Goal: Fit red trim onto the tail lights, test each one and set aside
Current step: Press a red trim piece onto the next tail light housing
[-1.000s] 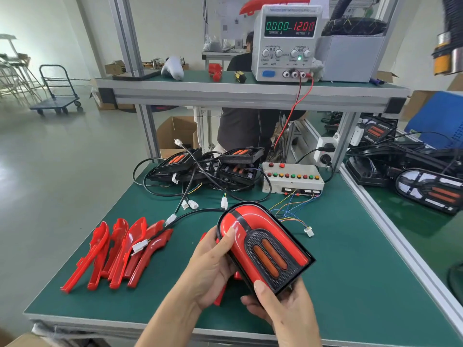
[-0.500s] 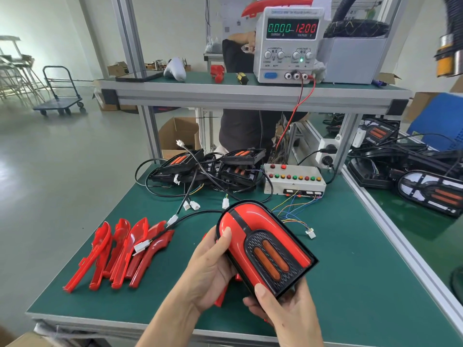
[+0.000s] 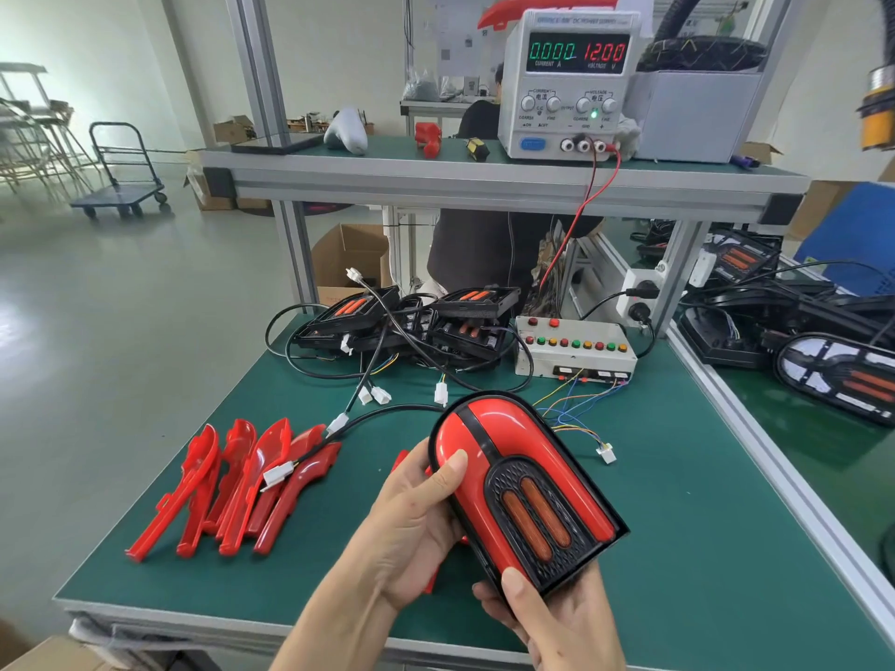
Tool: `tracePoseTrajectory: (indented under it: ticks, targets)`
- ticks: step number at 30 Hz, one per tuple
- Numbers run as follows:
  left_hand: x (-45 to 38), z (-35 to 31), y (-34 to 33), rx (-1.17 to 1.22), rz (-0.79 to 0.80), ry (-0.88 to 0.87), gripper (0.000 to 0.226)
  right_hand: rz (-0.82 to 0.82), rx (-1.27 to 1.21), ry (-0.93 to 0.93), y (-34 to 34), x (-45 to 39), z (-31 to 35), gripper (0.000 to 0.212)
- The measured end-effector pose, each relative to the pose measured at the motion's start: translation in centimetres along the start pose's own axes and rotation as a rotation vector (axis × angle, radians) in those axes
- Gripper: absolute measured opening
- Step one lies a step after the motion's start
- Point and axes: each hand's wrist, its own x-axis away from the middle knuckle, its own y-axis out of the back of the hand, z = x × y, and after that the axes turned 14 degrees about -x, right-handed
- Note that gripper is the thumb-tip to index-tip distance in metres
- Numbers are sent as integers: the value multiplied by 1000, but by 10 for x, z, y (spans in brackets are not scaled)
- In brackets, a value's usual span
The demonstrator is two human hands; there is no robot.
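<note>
The tail light (image 3: pixel 525 491) is held above the near middle of the green surface (image 3: pixel 702 525), tilted face-up so that the fitted red trim and the two amber lenses can be inspected. The left hand (image 3: pixel 416 530) is curled around the left edge, its thumb pressed on the red trim, apparently to seat it. The right hand (image 3: pixel 557 617) cradles the near end from below, thumb pinching the black rim. The black lead runs left to a white connector (image 3: pixel 277 475) lying on the spare red trims (image 3: pixel 232 486), which are fanned out at the near left within reach. The test box (image 3: pixel 574 348) sits at the far middle, its loose plug (image 3: pixel 606 452) just right of the lamp. The power supply (image 3: pixel 571 84) on the shelf reads zero current, so testing is judged not yet begun.
</note>
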Motion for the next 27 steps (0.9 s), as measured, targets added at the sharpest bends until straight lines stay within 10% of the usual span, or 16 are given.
tracePoseTrajectory:
  ticks: [27]
  targets:
    - [3,11,4,-127,9,-95,46,51,11,84,10,-1,-5,72]
